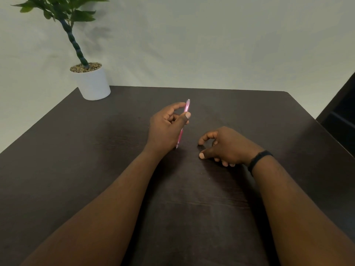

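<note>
Forearms lie across dark table [96, 150]. Left hand [165, 127] pinches pink pen [181, 134] (thumb against forefinger), axis running away from camera, tip seemingly touching table; right hand [226, 146] loosely curled, empty, just beside.

Slim pink pen [184, 121], steeply tilted, tip touching tabletop.

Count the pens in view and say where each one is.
1. The pink pen is pinched in the left hand, near the middle of the dark table. Nothing suggests another is hidden.
</note>
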